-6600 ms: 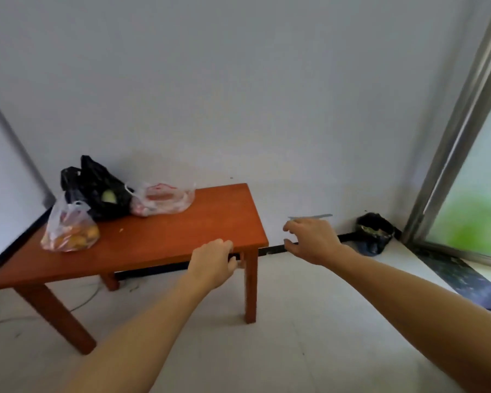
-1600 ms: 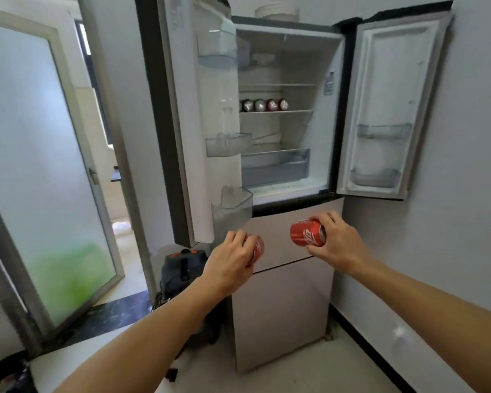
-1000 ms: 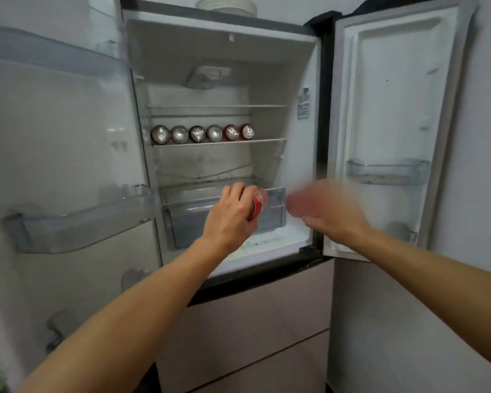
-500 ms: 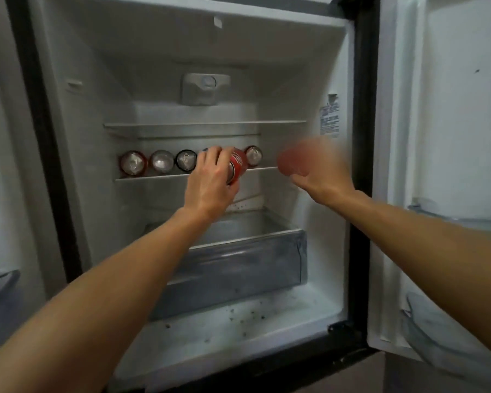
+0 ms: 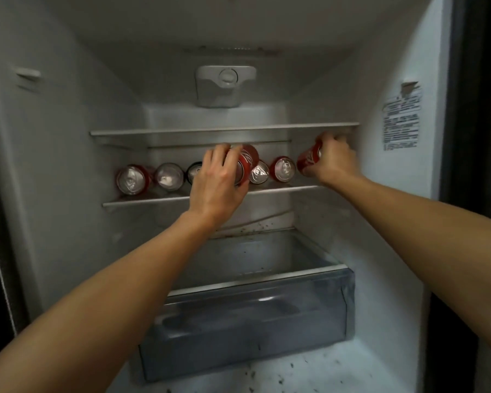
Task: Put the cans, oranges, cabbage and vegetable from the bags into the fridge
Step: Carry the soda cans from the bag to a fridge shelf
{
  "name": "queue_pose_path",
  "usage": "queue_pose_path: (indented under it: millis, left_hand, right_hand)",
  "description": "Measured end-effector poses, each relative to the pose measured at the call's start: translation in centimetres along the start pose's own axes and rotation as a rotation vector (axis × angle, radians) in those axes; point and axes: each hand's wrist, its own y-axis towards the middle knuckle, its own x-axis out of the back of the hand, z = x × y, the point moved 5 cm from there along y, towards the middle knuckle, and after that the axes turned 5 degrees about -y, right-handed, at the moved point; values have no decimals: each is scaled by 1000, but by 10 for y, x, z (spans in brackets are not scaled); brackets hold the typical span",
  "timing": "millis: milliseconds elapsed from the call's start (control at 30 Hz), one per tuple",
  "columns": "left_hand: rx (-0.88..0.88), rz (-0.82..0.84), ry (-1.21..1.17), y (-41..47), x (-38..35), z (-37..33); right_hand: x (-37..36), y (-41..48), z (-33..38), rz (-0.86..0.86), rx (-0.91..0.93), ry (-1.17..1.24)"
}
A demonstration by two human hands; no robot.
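A: How far along with the cans?
B: Partway, at a guess. Gripping a red can (image 5: 245, 161) in the left grip (image 5: 214, 181), on its side, just over the shelf (image 5: 153, 200), in front of the row (image 5: 169, 177) lying there.
A: And on the right?
B: Holding a second can (image 5: 308, 161) in the right grip (image 5: 336, 163), fingers curled round it, at the row's right end, close by the fridge (image 5: 386, 58) wall.
A: Set down yet?
B: Cannot tell whether touching the shelf; not let go, at any rate.
A: Counting how many in the row?
B: Five in view; maybe another hidden behind the left grip.
A: Anything left after these two?
B: Plenty, judging from here. No oranges, cabbage or vegetable in sight on the shelf or in the drawer (image 5: 247, 316) below. Likely all yet to fetch.
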Motion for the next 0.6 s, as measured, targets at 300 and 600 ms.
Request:
queue_pose_path:
  millis: [300, 600]
  left_hand:
    - [11, -20, -9, 12, -12, 5]
    - [-92, 52, 101, 37, -43, -24]
  right_hand:
    - [-49, 24, -1, 267, -8, 96]
    - [-39, 17, -7, 220, 3, 142]
